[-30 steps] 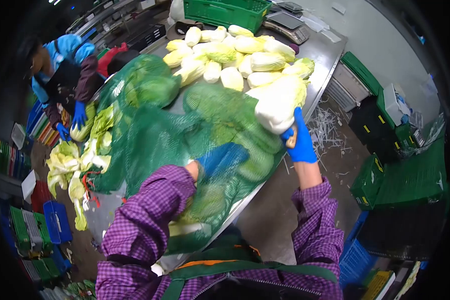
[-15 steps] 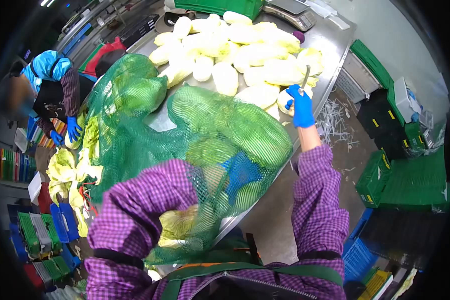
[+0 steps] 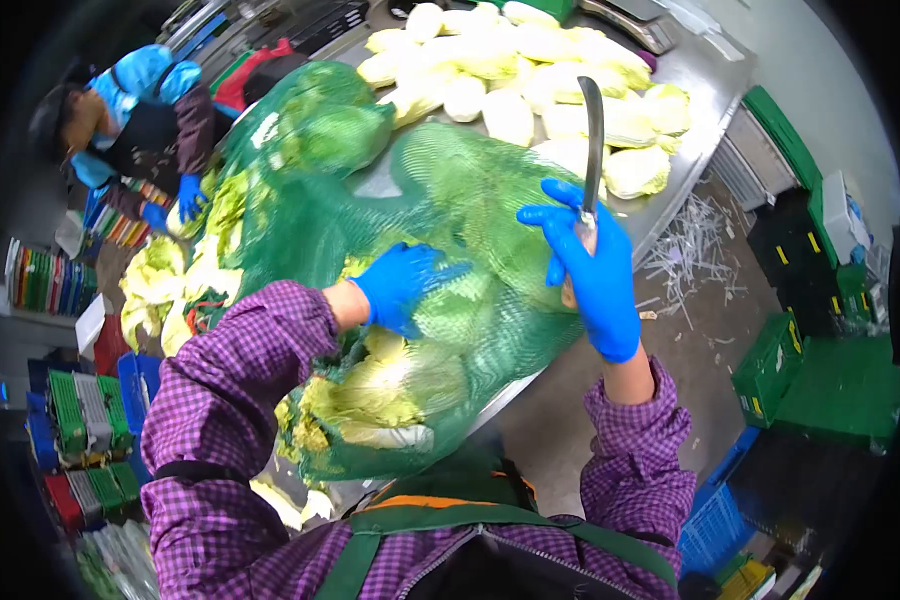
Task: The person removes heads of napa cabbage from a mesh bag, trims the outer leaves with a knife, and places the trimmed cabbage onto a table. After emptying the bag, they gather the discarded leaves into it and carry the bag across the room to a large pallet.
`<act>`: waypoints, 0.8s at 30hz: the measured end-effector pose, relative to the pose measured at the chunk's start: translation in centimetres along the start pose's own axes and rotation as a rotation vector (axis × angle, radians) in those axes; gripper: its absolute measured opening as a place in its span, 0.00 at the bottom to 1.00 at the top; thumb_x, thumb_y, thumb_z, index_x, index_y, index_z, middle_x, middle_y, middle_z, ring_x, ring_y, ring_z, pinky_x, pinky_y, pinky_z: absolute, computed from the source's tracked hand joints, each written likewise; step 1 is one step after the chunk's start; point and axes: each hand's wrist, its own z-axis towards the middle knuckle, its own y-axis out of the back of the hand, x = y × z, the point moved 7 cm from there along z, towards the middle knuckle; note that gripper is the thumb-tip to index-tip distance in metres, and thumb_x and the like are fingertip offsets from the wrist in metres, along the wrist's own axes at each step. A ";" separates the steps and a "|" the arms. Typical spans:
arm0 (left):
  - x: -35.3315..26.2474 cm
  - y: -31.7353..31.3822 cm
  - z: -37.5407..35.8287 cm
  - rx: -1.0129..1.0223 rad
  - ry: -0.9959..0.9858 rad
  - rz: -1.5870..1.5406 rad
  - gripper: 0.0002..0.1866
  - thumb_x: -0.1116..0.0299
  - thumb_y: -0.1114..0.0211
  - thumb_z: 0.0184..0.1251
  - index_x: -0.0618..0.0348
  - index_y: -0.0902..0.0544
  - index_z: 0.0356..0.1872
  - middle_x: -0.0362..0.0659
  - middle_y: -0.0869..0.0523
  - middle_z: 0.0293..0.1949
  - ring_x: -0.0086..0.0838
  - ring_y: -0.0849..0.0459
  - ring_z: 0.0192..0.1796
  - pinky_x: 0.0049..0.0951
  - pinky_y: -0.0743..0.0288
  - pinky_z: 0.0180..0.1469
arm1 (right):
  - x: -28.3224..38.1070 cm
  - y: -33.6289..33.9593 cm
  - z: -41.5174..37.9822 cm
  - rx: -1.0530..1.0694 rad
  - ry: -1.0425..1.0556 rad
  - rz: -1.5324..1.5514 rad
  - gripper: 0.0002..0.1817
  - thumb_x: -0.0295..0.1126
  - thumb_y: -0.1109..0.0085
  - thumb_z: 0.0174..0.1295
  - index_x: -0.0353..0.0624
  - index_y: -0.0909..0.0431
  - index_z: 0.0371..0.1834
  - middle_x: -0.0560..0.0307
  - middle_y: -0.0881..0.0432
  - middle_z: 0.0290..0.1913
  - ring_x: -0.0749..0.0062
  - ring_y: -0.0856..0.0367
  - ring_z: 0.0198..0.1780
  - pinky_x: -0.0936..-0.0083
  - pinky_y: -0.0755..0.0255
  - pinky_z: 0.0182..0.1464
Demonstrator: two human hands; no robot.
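Note:
My right hand, in a blue glove, holds a knife with a curved blade. The blade points up and away from me, and two fingers stretch off the handle. My left hand, gloved too, rests on the green net bag with its fingers stretched out; the fingertips are blurred. Inside the net lie several green cabbages. A yellowish, leafy cabbage shows at the bag's near side, below my left hand. Behind the bag, pale trimmed cabbages are heaped on the metal table.
At the left, a co-worker in blue sleeves bends over a cabbage with gloved hands. Loose outer leaves lie nearby. Shredded white strips litter the floor at right, near green crates. A scale stands at the far end.
My left hand has come out from under the net onto the bag. My right hand has drawn back from the pale cabbages with the knife, its blade now raised. The view has shifted.

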 end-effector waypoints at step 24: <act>-17.7 -16.2 -60.7 -0.499 1.258 -0.345 0.57 0.45 0.22 0.30 0.50 0.36 0.68 0.54 0.25 0.56 0.49 0.25 0.56 0.41 0.32 0.59 | -21.1 -41.4 -37.7 0.866 -0.092 -0.477 0.22 0.37 0.42 0.61 0.48 0.31 0.58 0.39 0.18 0.34 0.45 0.18 0.36 0.55 0.26 0.36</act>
